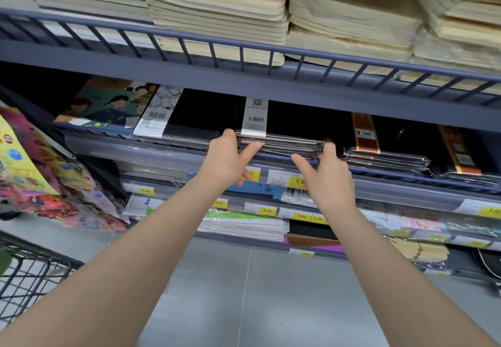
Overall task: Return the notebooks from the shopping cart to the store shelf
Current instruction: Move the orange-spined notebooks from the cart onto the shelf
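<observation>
Placement step: left hand [226, 158] and right hand [326, 172], fingers spread, bracket the black notebooks [279, 143] stacked between their fingertips on the shelf [189, 154]; next, likely square up, then release.

The dark blue shelf [271, 86] carries stacks of black wrapped notebooks [282, 143] behind its rail, with cream notebook piles [217, 13] on the tier above.

black notebooks [273, 121], white barcode bands [256, 117], yellow price tags [298, 182]
</observation>
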Motion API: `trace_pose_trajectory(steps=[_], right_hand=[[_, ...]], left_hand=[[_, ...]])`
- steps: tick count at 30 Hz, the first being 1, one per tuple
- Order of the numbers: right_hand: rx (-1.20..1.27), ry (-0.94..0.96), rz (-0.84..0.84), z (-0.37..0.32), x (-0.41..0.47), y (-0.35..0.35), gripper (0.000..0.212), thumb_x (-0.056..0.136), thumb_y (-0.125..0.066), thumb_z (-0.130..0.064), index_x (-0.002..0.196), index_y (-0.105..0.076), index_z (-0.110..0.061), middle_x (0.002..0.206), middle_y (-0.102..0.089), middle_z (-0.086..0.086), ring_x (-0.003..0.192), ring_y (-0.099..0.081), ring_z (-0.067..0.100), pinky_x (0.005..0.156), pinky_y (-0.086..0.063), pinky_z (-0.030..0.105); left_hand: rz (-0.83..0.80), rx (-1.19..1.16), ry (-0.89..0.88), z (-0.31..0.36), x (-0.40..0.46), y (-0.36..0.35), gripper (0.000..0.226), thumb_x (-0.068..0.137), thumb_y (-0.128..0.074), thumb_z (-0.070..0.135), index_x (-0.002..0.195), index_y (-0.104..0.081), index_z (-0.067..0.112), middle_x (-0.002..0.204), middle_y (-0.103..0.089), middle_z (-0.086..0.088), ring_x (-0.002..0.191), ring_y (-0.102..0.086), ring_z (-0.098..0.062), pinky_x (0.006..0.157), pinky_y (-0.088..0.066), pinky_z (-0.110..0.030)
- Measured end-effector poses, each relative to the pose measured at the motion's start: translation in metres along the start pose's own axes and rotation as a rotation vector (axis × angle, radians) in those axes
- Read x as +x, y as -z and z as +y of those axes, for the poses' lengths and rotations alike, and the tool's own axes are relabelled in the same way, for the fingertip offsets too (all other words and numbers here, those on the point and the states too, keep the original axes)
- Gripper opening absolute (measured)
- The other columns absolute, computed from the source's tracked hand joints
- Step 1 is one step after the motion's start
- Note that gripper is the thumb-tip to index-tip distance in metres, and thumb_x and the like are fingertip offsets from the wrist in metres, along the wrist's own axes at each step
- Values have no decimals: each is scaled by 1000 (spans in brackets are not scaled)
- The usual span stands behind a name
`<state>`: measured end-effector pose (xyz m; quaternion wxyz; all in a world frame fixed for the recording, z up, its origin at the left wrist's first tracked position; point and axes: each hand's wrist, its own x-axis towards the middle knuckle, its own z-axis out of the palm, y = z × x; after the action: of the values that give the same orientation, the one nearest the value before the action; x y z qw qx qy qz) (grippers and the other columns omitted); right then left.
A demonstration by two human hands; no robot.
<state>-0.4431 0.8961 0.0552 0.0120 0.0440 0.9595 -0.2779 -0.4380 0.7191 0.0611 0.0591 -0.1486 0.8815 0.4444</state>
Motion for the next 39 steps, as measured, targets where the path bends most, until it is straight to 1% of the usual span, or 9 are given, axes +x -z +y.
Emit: trace_pose_trajectory(steps=[2, 4, 7, 14, 20, 25, 31, 35, 39], right_hand=[[9, -7, 10, 1, 0, -2, 54, 89, -52, -47, 121, -44, -6, 107, -64, 15, 94, -60, 34, 69, -43, 36], [42, 0, 18, 2, 0, -2, 51, 89, -53, -44, 123, -46, -7, 110, -65, 15, 90, -63, 34, 74, -49, 38], [73, 21, 41, 4, -2, -1, 49, 89, -56, -41, 124, -49, -7, 106, -67, 16, 82, -65, 32, 76, -53, 42], [109, 45, 91, 6, -4, -4, 51, 88, -57, -40, 127, -49, -8, 105, -67, 16, 71, -66, 32, 74, -55, 44], [161, 51, 110, 6, -4, -2, 55, 85, -61, -39, 129, -51, -8, 122, -63, 11, 110, -61, 28, 87, -49, 38], [175, 49, 127, 7, -4, -3, 54, 84, -62, -39, 126, -54, -6, 124, -62, 11, 104, -63, 28, 85, -50, 37], [216, 27, 157, 7, 0, -5, 55, 81, -67, -38, 123, -58, -5, 123, -63, 10, 110, -62, 27, 87, -53, 38], [187, 44, 187, 9, -1, -5, 52, 81, -67, -39, 119, -60, -5, 118, -66, 11, 104, -64, 27, 82, -53, 36], [149, 46, 196, 10, -3, -6, 46, 82, -65, -40, 111, -63, -4, 99, -71, 14, 77, -66, 28, 69, -52, 31]], left_hand=[[-23, -23, 11, 2, 1, 1, 36, 92, -52, 42, 97, -37, 10, 82, -57, -7, 45, -62, -9, 31, -38, -17], [-45, -28, 12, 2, 2, 4, 38, 91, -53, 42, 100, -36, 9, 80, -59, -6, 40, -59, -5, 32, -38, -16], [-14, 21, -10, -1, 2, 6, 41, 87, -56, 46, 90, -39, 9, 62, -61, -9, 30, -52, -3, 33, -39, -15], [94, 160, -97, -13, 4, 2, 46, 83, -64, 44, 69, -32, 14, 57, -54, -7, 31, -51, -5, 38, -39, -19], [162, 153, -89, -12, 11, 3, 50, 81, -67, 45, 63, -32, 13, 57, -45, -4, 41, -59, -14, 43, -37, -25], [91, 130, -96, -13, 6, -1, 41, 82, -67, 40, 90, -39, 10, 66, -55, -6, 45, -57, -7, 52, -47, -26], [110, 255, -116, -10, 6, 1, 43, 83, -64, 42, 85, -36, 9, 47, -47, -1, 45, -55, -11, 38, -36, -14], [108, 292, -115, -9, 4, -1, 46, 83, -61, 45, 98, -45, 4, 53, -50, -4, 61, -66, -21, 42, -35, -22], [102, 350, -85, -6, 4, -1, 59, 84, -60, 47, 115, -45, -1, 76, -64, -17, 76, -67, -27, 61, -54, -40]])
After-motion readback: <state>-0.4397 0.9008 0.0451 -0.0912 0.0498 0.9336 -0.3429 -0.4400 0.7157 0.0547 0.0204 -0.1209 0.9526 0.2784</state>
